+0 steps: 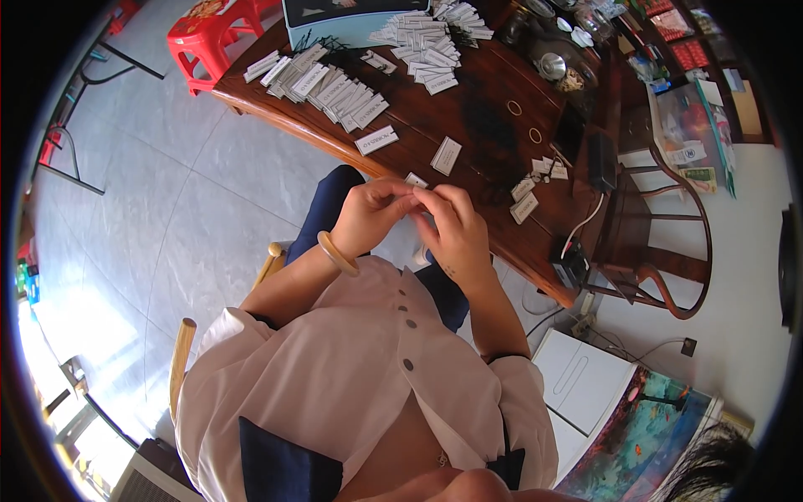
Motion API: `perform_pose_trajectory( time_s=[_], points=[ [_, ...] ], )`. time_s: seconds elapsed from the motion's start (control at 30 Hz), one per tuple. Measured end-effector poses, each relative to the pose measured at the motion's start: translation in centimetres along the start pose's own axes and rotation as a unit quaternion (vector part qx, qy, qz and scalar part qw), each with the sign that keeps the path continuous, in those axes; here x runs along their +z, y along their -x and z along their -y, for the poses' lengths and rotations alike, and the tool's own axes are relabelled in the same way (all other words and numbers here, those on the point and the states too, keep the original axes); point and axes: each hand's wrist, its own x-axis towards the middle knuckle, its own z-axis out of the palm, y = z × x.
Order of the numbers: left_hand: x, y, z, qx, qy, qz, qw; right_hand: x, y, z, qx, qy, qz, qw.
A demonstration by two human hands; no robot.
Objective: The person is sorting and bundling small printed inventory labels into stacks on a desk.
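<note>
My left hand [372, 216], with a pale bangle at the wrist, and my right hand [454, 227] meet fingertip to fingertip above my lap, by the table's front edge. Both are closed in a pinch. A small white tag [416, 180] peeks out at the fingertips; the fingers cover most of it. Just beyond lie two single white printed tags, one [446, 156] straight ahead and another [376, 140] farther left. Many overlapping tags [335, 92] spread along the left of the table, and a second heap [427, 50] lies farther back.
On the dark wooden table [418, 109] are black tangled strings [489, 125], two tan rings [535, 135], a few tags [524, 207] at right and a light-blue box [360, 32]. A red stool [213, 42] stands beyond; a wooden chair [677, 259] is at right.
</note>
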Motion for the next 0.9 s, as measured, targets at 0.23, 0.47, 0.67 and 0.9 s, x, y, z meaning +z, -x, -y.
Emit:
perform_pose_trajectory(
  time_s=[0.23, 0.47, 0.67, 0.9],
  points=[
    [0.1, 0.2, -0.1, -0.055, 0.044, 0.005, 0.997, 0.0, 0.3, -0.9, -0.113, 0.109, -0.057, 0.986],
    [0.4, 0.6, -0.7, -0.02, -0.007, 0.022, 1.0, 0.0, -0.4, -1.1, -0.081, 0.095, -0.119, 0.985],
    [0.9, 0.8, -0.1, -0.013, 0.052, -0.028, 0.998, 0.6, -0.5, -0.9, -0.044, 0.086, -0.124, 0.988],
    [1.1, 0.8, 0.0, 0.074, -0.154, -0.041, 0.984, 0.5, -0.7, -0.6, -0.029, 0.087, -0.127, 0.988]
  ],
)
